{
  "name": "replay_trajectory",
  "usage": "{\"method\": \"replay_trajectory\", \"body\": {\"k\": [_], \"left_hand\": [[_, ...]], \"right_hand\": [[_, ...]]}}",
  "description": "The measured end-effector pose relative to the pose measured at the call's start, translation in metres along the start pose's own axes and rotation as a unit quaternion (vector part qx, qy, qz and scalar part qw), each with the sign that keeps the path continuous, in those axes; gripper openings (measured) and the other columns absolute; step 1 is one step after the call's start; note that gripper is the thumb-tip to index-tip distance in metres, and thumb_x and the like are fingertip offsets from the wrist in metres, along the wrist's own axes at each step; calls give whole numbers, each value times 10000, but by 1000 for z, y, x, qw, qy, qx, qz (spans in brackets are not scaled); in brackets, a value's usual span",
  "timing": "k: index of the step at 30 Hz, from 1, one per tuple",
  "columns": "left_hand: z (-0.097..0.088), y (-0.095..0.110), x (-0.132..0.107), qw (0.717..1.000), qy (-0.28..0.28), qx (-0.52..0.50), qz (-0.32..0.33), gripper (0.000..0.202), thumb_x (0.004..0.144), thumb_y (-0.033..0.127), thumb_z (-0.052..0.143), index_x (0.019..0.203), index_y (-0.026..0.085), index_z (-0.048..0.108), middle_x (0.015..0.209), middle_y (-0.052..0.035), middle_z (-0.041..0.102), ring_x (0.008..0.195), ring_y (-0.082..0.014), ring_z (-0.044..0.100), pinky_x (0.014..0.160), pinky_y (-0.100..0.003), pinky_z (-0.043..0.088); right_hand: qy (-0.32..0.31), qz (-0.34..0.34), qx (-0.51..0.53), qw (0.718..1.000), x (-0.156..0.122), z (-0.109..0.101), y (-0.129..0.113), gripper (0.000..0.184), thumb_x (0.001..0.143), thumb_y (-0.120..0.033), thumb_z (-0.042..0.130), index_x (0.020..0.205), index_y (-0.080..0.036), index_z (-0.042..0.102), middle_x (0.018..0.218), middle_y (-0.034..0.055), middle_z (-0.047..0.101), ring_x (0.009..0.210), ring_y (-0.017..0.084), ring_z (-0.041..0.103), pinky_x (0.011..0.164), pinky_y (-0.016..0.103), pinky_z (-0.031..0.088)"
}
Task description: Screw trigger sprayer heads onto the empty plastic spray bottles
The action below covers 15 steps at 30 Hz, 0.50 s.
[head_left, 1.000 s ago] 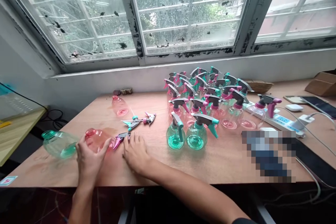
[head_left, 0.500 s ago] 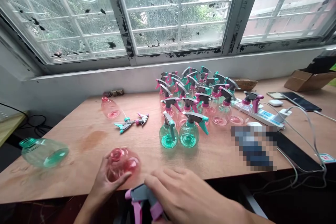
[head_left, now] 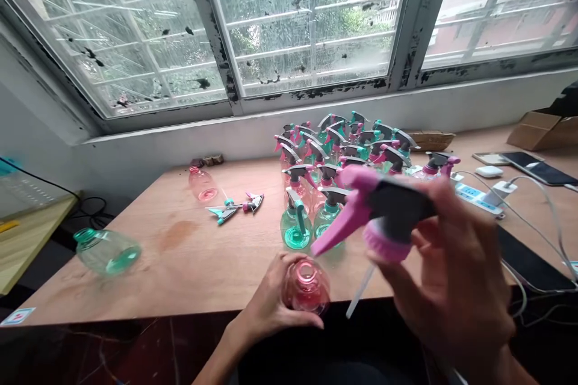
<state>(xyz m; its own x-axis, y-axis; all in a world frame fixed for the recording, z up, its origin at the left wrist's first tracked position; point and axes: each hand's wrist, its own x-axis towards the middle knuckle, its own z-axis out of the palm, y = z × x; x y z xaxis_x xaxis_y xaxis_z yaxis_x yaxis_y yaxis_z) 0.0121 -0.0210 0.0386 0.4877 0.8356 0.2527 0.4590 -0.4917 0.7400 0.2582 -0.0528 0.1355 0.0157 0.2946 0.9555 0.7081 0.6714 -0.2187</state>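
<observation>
Around a clear pink bottle (head_left: 309, 289) with an uncapped mouth, my left hand (head_left: 266, 301) is closed at the table's front edge. My right hand (head_left: 456, 264) grips a pink and dark grey trigger spray head (head_left: 392, 216), raised close to the camera. Its pale dip tube (head_left: 360, 293) hangs down, apart from the bottle's mouth. Just beyond the pink bottle stand assembled green spray bottles (head_left: 295, 230). Farther left lie two loose spray heads (head_left: 226, 210), one with teal parts and one with pink.
Many assembled spray bottles (head_left: 311, 147) crowd the back middle. An open green bottle (head_left: 108, 251) and another pink bottle (head_left: 201, 183) lie on the left. Phones (head_left: 537, 258), a power strip (head_left: 472, 194), white cables and a cardboard box (head_left: 535, 129) occupy the right.
My right hand has lifted the spray head up and to the right, showing its tube. My left hand has carried the pink bottle rightward. The view has shifted slightly.
</observation>
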Motion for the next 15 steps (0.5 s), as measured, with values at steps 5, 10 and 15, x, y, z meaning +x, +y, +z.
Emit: {"method": "replay_trajectory", "body": {"k": [5,10,15], "left_hand": [[32,19,33,992,-15,113,56,962,607,668,855,1375,234,470,1269,-145,616,1197,-372,545,1068,-574,468],[51,17,41,993,-12,95,76,1004,596,671,859,1396,234,438,1272,-145,611,1189,-365,549,1048,-540,488],[57,12,38,992,2,92,85,1003,644,661,838,1443,255,388,1343,-157,590,1241,-381,536,1083,-581,454]], "right_hand": [[101,37,-71,992,-12,-8,25,709,901,-297,765,1535,-298,449,1294,146,619,989,316,684,536,347,638],[131,66,-77,986,-21,-9,34,717,909,-269,751,1551,-259,429,1348,194,571,1000,337,649,503,335,614],[83,8,-74,994,-6,7,37,713,975,-284,653,1597,-264,304,1460,200,470,1154,367,578,549,328,628]]}}
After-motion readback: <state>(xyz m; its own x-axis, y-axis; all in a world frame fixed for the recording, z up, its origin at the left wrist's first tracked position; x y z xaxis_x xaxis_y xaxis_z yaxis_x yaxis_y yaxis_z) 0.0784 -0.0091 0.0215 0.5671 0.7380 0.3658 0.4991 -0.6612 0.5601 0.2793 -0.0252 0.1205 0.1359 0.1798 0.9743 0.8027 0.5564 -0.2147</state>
